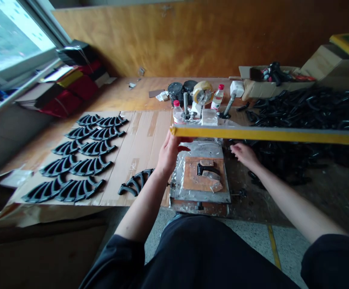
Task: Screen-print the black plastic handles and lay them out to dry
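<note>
My left hand (pixel 170 152) grips the left end of a long yellow screen frame (pixel 264 134), seen edge-on and raised above the bench. Its thumb and a finger stick out under the frame. My right hand (pixel 244 154) is below the frame, fingers apart, pointing left, with nothing visible in it. Between the hands is a metal base plate (pixel 178 188) carrying a brown board (pixel 189 178). On that board lies a curved black handle (pixel 206 169) with small white marking, among clear tape-like pieces. Left of the plate, a few similar black handles (pixel 138 180) are partly behind my left forearm.
Rows of black handles (pixel 78 188) lie on cardboard (pixel 111 180) at left. A heap of black parts (pixel 307 116) covers the right. Behind the frame stand clamp posts (pixel 230 105), a tape roll (pixel 203 92), red-capped bottles (pixel 218 97) and black tins (pixel 175 93).
</note>
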Demonstrator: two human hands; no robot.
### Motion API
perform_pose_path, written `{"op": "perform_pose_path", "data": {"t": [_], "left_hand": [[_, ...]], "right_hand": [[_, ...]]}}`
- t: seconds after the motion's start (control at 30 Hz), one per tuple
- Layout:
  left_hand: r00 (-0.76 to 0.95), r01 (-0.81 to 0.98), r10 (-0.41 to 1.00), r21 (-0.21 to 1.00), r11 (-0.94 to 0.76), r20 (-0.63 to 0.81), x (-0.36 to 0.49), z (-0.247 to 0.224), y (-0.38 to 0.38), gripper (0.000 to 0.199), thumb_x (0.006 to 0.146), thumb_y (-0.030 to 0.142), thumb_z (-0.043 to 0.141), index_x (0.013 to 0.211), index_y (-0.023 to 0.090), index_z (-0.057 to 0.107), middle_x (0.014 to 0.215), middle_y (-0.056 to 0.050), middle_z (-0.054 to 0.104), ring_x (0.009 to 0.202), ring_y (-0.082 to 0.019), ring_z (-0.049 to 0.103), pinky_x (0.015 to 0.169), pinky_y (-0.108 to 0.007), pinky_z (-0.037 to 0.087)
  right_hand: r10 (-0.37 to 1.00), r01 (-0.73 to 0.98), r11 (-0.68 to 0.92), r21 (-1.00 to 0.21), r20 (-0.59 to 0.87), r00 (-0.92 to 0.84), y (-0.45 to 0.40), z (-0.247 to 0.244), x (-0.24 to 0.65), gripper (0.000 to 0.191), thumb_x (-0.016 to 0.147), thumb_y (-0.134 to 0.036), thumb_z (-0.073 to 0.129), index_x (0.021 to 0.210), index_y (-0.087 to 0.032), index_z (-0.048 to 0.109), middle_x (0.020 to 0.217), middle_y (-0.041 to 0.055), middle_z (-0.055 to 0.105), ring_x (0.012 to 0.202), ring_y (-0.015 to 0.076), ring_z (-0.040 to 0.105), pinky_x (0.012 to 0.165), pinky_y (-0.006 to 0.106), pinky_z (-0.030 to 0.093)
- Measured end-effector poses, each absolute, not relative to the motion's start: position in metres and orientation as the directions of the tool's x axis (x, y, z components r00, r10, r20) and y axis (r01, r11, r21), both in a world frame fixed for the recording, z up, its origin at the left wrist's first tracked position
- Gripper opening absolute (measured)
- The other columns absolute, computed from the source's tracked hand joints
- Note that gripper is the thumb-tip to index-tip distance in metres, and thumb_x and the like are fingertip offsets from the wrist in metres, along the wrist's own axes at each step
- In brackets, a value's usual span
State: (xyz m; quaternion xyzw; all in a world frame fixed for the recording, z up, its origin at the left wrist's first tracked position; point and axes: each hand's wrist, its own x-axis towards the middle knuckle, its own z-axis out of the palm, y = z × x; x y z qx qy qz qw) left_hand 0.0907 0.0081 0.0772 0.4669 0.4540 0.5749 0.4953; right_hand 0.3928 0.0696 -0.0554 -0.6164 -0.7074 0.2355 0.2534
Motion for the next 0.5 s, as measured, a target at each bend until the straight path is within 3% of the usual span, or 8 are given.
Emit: {"op": "perform_pose_path", "data": {"t": [0.1, 0.2, 0.27, 0.33, 0.43, 0.5], "left_hand": [[-0.139, -0.173, 0.988, 0.980, -0.096, 0.073, 0.100, 0.068, 0.012, 0.053, 0.092, 0.062, 0.031, 0.120, 0.021, 0.052, 0.106, -0.010, 0.067, 0.090, -0.016, 0.065, 0.065, -0.024, 0.053], [-0.054, -0.205, 0.979, 0.961, 0.184, -0.198, 0.114, 0.030, -0.013, 0.057, 0.087, 0.065, 0.043, 0.115, 0.017, 0.055, 0.106, -0.013, 0.069, 0.084, -0.018, 0.067, 0.060, -0.024, 0.052], [0.169, -0.144, 0.866, 0.857, 0.494, -0.471, 0.125, -0.002, -0.041, 0.058, 0.081, 0.065, 0.054, 0.110, 0.015, 0.059, 0.110, -0.017, 0.069, 0.086, -0.022, 0.068, 0.059, -0.027, 0.052], [0.235, -0.156, 0.776, 0.766, 0.624, -0.585, 0.134, -0.028, -0.068, 0.056, 0.079, 0.064, 0.058, 0.110, 0.016, 0.060, 0.117, -0.017, 0.067, 0.096, -0.025, 0.067, 0.064, -0.029, 0.054], [0.113, -0.313, 0.785, 0.728, 0.611, -0.610, 0.129, -0.050, -0.096, 0.052, 0.078, 0.062, 0.061, 0.103, 0.016, 0.059, 0.113, -0.015, 0.067, 0.094, -0.022, 0.068, 0.068, -0.028, 0.055], [-0.002, -0.328, 0.789, 0.746, 0.579, -0.614, 0.109, -0.058, -0.104, 0.052, 0.076, 0.061, 0.063, 0.099, 0.015, 0.058, 0.111, -0.015, 0.068, 0.085, -0.020, 0.069, 0.063, -0.025, 0.055]], "right_hand": [[0.942, 0.827, 0.308, -0.470, 0.027, -0.335, 0.033, -0.086, 0.349, 0.029, 0.086, -0.047, 0.059, 0.083, -0.018, 0.063, 0.096, 0.0099, 0.065, 0.091, 0.0225, 0.058, 0.080, 0.033, 0.043], [0.927, 0.891, 0.338, -0.303, -0.056, -0.370, 0.008, -0.086, 0.314, 0.018, 0.090, -0.034, 0.056, 0.087, -0.016, 0.059, 0.098, 0.0134, 0.064, 0.099, 0.0252, 0.056, 0.084, 0.034, 0.041], [0.945, 0.912, 0.267, -0.311, -0.099, -0.311, -0.007, -0.073, 0.297, 0.017, 0.093, -0.030, 0.050, 0.090, -0.015, 0.058, 0.091, 0.0127, 0.065, 0.091, 0.0241, 0.058, 0.079, 0.033, 0.042], [0.943, 0.877, 0.286, -0.385, -0.048, -0.329, -0.022, -0.059, 0.280, 0.016, 0.094, -0.030, 0.048, 0.093, -0.016, 0.057, 0.089, 0.0115, 0.065, 0.090, 0.0235, 0.058, 0.078, 0.033, 0.043], [0.833, 0.692, 0.502, -0.518, 0.073, -0.549, -0.038, -0.048, 0.273, 0.011, 0.093, -0.025, 0.051, 0.089, -0.019, 0.059, 0.092, 0.0078, 0.065, 0.093, 0.0208, 0.058, 0.081, 0.031, 0.044], [0.763, 0.604, 0.583, -0.543, 0.109, -0.638, -0.037, -0.048, 0.298, 0.013, 0.091, -0.019, 0.051, 0.085, -0.021, 0.062, 0.093, 0.0053, 0.065, 0.093, 0.0189, 0.059, 0.082, 0.031, 0.045]]}}
